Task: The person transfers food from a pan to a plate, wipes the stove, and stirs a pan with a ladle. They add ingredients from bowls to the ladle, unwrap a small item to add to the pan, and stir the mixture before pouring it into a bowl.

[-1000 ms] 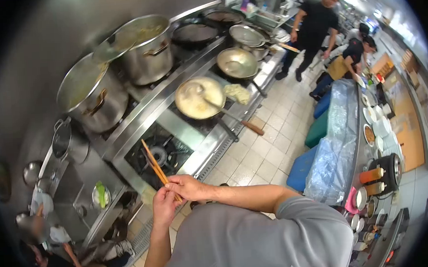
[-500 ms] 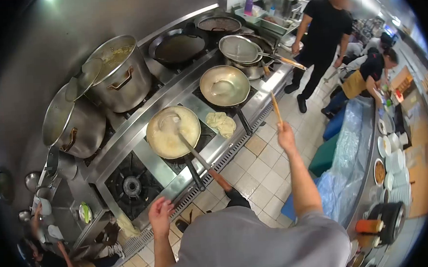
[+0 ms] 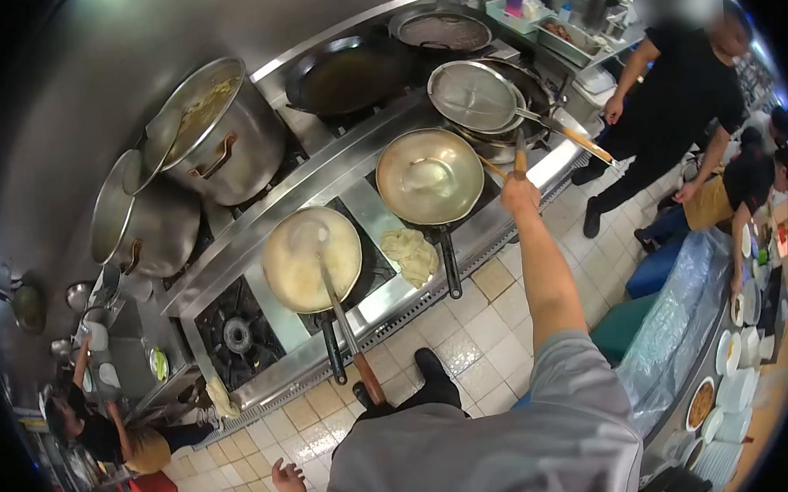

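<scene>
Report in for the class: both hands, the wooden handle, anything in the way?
Left hand open, empty. Right hand closed at wooden handle. Strainer just beyond, possibly in the way.

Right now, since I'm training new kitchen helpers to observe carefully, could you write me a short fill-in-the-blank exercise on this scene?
The hand reaching out near the strainer is the wearer's ____ one. The tall stockpots at the back of the stove number ____. The ladle in the pan of pale liquid has a grip of brown ____. The co-worker standing past the far end wears a ____ shirt.

Missing words: right; two; wood; black.
</scene>
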`<state>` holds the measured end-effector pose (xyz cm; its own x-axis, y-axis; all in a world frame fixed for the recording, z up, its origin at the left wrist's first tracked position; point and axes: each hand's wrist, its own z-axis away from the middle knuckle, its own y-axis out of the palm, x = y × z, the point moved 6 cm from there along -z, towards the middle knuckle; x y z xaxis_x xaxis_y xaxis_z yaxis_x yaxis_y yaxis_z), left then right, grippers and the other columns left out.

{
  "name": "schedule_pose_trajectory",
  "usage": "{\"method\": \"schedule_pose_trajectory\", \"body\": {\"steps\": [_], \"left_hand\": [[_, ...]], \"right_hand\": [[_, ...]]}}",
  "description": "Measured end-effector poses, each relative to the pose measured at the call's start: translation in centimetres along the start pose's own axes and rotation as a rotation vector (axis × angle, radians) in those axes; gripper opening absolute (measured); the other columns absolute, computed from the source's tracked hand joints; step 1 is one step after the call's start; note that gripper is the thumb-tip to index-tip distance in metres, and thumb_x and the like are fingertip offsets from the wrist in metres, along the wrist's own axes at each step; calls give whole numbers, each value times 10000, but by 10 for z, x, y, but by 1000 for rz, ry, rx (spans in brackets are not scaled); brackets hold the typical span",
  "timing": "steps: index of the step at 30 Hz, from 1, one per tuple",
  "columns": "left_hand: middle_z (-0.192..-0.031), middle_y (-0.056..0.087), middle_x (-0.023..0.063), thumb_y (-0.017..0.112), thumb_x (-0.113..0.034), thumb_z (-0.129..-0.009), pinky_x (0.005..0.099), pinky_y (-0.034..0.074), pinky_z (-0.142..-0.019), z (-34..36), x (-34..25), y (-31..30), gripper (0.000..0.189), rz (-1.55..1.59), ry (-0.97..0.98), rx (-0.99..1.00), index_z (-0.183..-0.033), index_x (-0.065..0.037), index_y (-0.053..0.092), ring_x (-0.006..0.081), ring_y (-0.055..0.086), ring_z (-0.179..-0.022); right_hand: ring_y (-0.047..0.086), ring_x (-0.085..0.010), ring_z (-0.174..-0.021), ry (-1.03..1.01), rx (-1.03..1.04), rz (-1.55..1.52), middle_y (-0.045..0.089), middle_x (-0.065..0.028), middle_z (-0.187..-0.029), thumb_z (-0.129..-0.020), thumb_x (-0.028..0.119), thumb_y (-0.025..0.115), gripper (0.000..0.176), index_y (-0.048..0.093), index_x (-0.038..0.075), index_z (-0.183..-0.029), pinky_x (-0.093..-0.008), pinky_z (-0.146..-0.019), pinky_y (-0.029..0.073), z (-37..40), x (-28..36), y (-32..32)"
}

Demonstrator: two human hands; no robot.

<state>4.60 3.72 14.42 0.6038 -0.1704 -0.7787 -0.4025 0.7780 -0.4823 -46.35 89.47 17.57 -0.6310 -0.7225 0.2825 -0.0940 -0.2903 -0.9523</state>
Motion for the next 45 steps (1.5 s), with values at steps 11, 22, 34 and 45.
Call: {"method": "schedule_pose_trajectory", "body": {"steps": [11, 22, 34, 45], "left_hand": [[-1023, 620, 151, 555, -95, -951, 384, 528, -520, 87, 74, -35, 614, -268, -506, 39, -1502, -106, 285, 250, 660, -743], [-965, 627, 153, 598, -131, -931, 421, 535, -583, 134, 101, -29, 595, -50, -638, 13, -1460, -61, 335, 255, 644, -743], [-919, 653, 154, 650, -145, -909, 459, 533, -531, 153, 193, -67, 573, 338, -927, 64, -1418, -22, 418, 258, 638, -670], [-1092, 662, 107, 636, -191, -935, 361, 581, -689, 71, 16, 42, 468, 167, -470, 117, -1358, -48, 494, 236, 679, -928]], "right_hand": [[672, -382, -1047, 32, -33, -32, 702, -198, -1085, -931, 225, 515, 287, 659, 112, -1152, -481, -891, 533, 13, 23, -4], [653, -384, -1093, 49, -61, 49, 690, -189, -1148, -953, 257, 472, 310, 678, 110, -1132, -471, -928, 522, -32, 17, -34], [647, -451, -1007, -407, -91, 88, 683, -273, -1015, -828, 58, 539, 281, 632, -37, -1076, -487, -894, 526, -81, 4, 97], [636, -144, -696, -307, 456, -1334, 649, -46, -791, -987, 325, 573, 265, 614, 65, -1015, -277, -642, 520, 213, 92, 11]]}}
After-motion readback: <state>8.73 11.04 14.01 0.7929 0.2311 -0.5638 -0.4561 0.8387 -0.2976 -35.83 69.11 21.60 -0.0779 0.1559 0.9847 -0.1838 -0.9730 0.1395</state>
